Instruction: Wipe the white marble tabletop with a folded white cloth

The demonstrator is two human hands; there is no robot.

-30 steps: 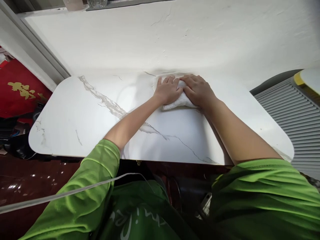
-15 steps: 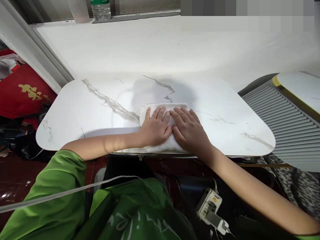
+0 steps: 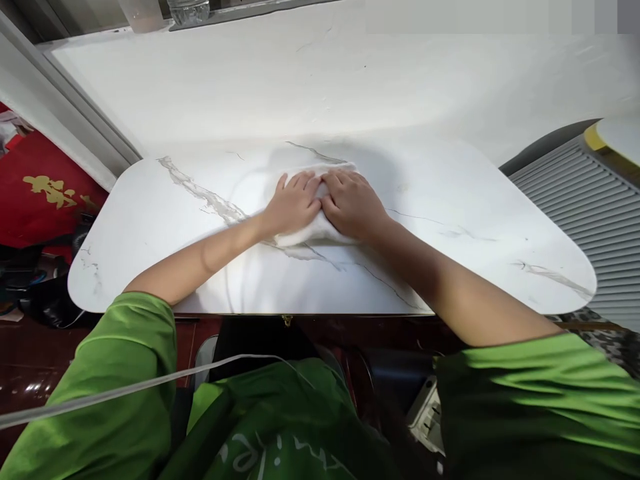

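A folded white cloth [image 3: 313, 233] lies flat on the white marble-patterned tabletop [image 3: 200, 227], near its middle. My left hand [image 3: 293, 203] rests palm down on the left part of the cloth, fingers stretched out and pointing away from me. My right hand [image 3: 353, 203] presses on the right part of it, also palm down with fingers extended. The two hands are side by side, their thumbs almost touching. Much of the cloth is hidden under them.
A white wall [image 3: 240, 87] rises behind the tabletop. To the right stands a ribbed grey cabinet [image 3: 565, 193]; a red bag [image 3: 55, 187] is at the left. A clear bottle [image 3: 189, 10] stands on the ledge. Below, a power strip [image 3: 427, 417] and a white cable [image 3: 150, 383] show.
Both hands and the cloth have slid away from me, from the tabletop's front edge toward the wall. My right arm reaches further forward, and its sleeve now covers part of the power strip.
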